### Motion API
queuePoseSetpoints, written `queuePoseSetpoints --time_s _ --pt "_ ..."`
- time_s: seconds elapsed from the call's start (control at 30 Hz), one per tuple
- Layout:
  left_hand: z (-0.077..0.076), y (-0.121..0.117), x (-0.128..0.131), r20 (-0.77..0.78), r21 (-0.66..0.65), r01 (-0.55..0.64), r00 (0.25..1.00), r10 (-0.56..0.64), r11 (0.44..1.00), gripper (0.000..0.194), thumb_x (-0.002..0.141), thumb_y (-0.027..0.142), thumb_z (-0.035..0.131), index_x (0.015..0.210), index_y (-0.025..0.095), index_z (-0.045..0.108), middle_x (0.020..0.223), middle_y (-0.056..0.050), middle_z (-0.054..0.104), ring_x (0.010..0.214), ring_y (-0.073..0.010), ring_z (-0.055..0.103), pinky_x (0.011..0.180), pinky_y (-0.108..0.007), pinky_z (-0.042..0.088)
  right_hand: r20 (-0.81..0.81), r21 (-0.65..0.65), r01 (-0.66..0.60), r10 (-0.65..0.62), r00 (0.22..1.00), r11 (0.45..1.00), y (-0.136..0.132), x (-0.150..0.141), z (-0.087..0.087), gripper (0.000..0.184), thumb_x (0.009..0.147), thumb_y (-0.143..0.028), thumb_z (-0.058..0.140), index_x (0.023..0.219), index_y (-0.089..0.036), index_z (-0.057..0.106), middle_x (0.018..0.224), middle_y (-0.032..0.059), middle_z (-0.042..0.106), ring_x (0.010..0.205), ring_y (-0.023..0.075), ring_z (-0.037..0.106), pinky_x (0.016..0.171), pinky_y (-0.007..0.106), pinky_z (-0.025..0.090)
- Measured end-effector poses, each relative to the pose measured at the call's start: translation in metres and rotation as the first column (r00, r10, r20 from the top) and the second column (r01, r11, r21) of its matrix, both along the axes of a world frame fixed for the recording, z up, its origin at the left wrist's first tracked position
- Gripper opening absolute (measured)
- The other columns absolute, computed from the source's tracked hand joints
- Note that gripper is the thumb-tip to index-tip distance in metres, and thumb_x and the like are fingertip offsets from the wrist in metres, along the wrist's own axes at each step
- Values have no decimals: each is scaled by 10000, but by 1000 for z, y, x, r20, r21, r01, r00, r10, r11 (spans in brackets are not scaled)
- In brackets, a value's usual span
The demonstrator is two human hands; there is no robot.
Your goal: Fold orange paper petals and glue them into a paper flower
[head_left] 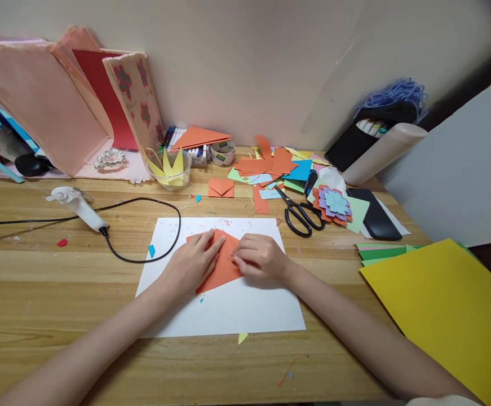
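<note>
A folded sheet of orange paper point(220, 270) lies on a white sheet point(245, 310) in the middle of the table. My left hand point(194, 258) rests flat over its left part, with the fingers stretched toward the top edge. On its right part, my right hand point(261, 258) has curled fingers, thumb and fingertips pressed together at the paper. The paper's right corner is hidden under that hand. Just behind sits a small folded orange envelope shape point(221, 188).
Black scissors point(299, 214) lie right of the white sheet, near paper scraps point(266, 166) and a layered paper flower point(334, 203). A white glue gun point(80, 208) with a looping black cable is at left. A plastic cup point(169, 175) holds yellow paper. Yellow sheets point(443, 304) lie right.
</note>
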State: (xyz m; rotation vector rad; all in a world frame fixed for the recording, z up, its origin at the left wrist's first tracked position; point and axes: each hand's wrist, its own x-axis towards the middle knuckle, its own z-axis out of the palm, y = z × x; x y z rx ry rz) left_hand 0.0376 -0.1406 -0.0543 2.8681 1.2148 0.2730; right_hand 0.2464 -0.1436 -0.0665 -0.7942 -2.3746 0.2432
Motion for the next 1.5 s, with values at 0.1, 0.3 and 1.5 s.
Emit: queuePoseSetpoints --time_s 0.1,0.3,1.5 --pt "3 -3 -2 -1 0 21 1000 -21 1000 380 908 287 336 1231 165 495 1282 -164 468 1055 -269 529 784 -391 493 -56 -105 134 -141 988 985 3 -1 4 171 850 -143 433 843 -171 602 830 57 668 773 167 553 711 307 452" --pt "7 -1 -3 -11 -8 100 995 -100 995 423 895 369 383 1243 154 490 1307 -119 485 1134 -260 482 908 -395 440 130 -178 180 -158 979 967 8 -8 9 253 828 -167 493 1078 -194 522 1070 65 614 983 199 497 835 349 427" --pt "-1 12 -18 286 -167 -298 898 336 940 424 778 393 569 1135 185 476 1101 -98 513 1036 -255 471 865 -430 391 100 -128 122 -109 989 984 2 -2 5 155 811 -110 484 923 -187 558 1148 88 604 1025 196 544 833 379 470"
